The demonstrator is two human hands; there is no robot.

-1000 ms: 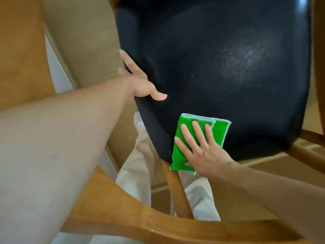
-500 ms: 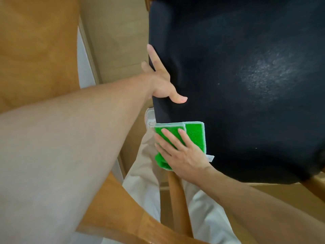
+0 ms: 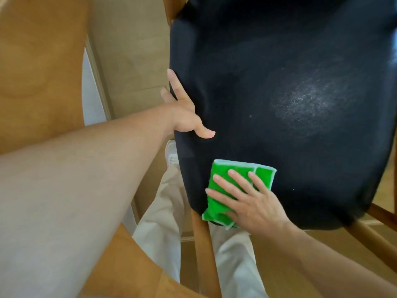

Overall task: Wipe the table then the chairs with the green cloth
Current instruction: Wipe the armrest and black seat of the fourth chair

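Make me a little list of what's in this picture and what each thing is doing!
Seat: black chair seat, pale patch toward its right
Cloth: green cloth, folded, at the seat's near-left corner
Right hand: presses flat on the cloth, fingers spread
Left hand: rests on the seat's left edge, thumb on top
Frame: wooden chair leg below the cloth

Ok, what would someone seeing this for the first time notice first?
The bright green folded cloth stands out, pressed flat under the right hand at the near left corner of the black padded chair seat. The left hand rests on that seat's left edge, and a pale speckled patch shows right of its middle.
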